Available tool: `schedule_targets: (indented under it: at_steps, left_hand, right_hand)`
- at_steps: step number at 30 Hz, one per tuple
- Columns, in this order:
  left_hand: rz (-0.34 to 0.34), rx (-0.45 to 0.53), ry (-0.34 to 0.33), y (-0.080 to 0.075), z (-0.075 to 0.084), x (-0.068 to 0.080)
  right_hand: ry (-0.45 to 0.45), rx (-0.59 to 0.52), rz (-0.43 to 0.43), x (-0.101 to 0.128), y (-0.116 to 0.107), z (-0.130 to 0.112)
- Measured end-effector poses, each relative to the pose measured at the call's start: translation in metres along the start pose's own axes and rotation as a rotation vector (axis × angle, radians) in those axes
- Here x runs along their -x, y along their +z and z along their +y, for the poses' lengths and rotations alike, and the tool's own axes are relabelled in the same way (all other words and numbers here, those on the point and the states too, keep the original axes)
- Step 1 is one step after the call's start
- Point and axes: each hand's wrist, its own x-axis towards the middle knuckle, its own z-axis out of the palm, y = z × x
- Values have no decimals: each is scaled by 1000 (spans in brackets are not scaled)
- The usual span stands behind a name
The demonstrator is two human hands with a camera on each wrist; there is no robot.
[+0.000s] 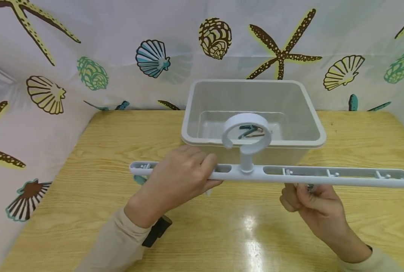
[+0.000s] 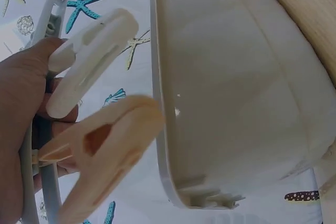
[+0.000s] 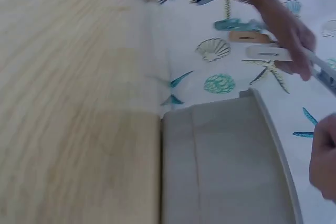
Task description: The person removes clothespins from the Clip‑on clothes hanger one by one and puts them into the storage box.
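My left hand [image 1: 178, 177] grips the left part of a pale grey plastic hanger [image 1: 246, 174], its hook upright. Below that part hang a white clothespin [image 2: 94, 66], a peach clothespin [image 2: 118, 140] and a teal clothespin [image 3: 236, 25]. Under the hanger's right part, my right hand [image 1: 319, 206] pinches a clothespin [image 1: 309, 187] between thumb and fingers. Only its shiny metal spring shows; the rest is hidden by the bar and fingers. At the right wrist view's edge, only part of the right hand appears.
Behind the hanger a beige bin [image 1: 290, 143] stands on the wooden table [image 1: 137, 132], with a few teal and pale clothespins [image 1: 247, 132] on its floor. A cloth [image 1: 181, 22] printed with shells and starfish surrounds the table at the back and left.
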Motion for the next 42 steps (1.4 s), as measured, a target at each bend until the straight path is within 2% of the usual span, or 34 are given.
schedule_targets:
  at_steps: [2,5,7,12,20,28,42]
  left_hand:
    - [6,-8,9,2,-1,0]
    - [15,-10,25,3,-1,-1]
    - [14,-7,38,4,-1,-1]
    - [-13,-16,63,2,-4,1]
    - [-49,-3,22,-1,-11,3]
    - [-29,-3,-3,4,-9,1]
    - [-68,81,-31,4,-8,1]
  right_hand:
    - [114,-212,-40,3,-2,-1]
    - [236,-476,-79,7,-5,-1]
    - [298,-572,-101,8,-7,-1]
    - [402,-674,-140,8,-12,-10]
    - [412,-730,-160,6,-16,-13]
    - [394,-743,-105,10,-20,-12]
    - [352,-569,-138,9,-22,-9]
